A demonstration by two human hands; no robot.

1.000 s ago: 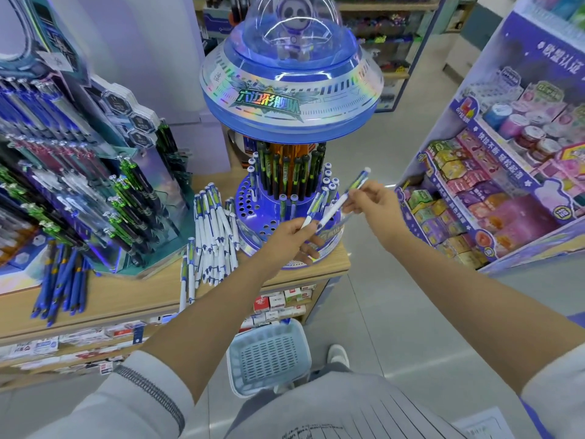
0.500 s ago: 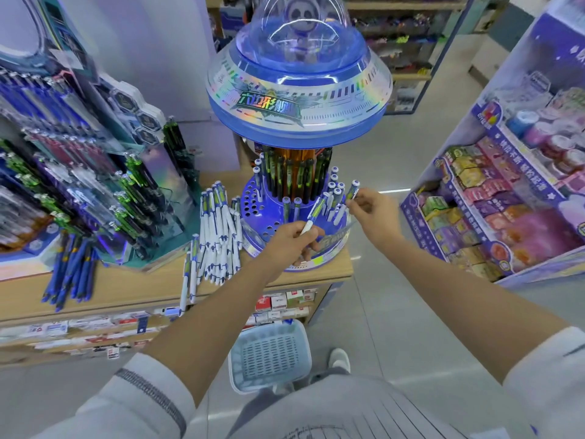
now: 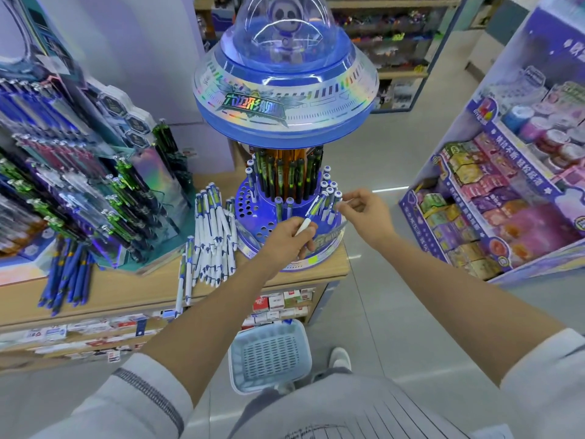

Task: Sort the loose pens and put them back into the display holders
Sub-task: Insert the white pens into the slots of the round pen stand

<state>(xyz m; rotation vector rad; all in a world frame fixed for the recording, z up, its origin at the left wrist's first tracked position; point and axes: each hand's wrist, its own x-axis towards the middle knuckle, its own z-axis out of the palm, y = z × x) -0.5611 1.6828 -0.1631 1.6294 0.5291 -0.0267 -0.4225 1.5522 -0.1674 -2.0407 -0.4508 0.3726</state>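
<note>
The display holder [image 3: 253, 204] has a deep blue base; its saucer top [image 3: 285, 99] is blue with a silver holographic band shimmering rainbow; the core pens [image 3: 285, 179] are black, orange and green; the slotted pens [image 3: 329, 191] at its 3 o'clock rim wear silver-blue caps; the held pen [image 3: 311, 212] is white with green and blue; the loose pens [image 3: 215, 245] at 9 o'clock are white with blue marks; the bench [image 3: 126, 289] is pale wood; the basket [image 3: 269, 386] at 6 o'clock is light blue.

just one wide cam on my head, facing forward and down, pretty near the pen stand [image 3: 286, 104] right below me
</note>
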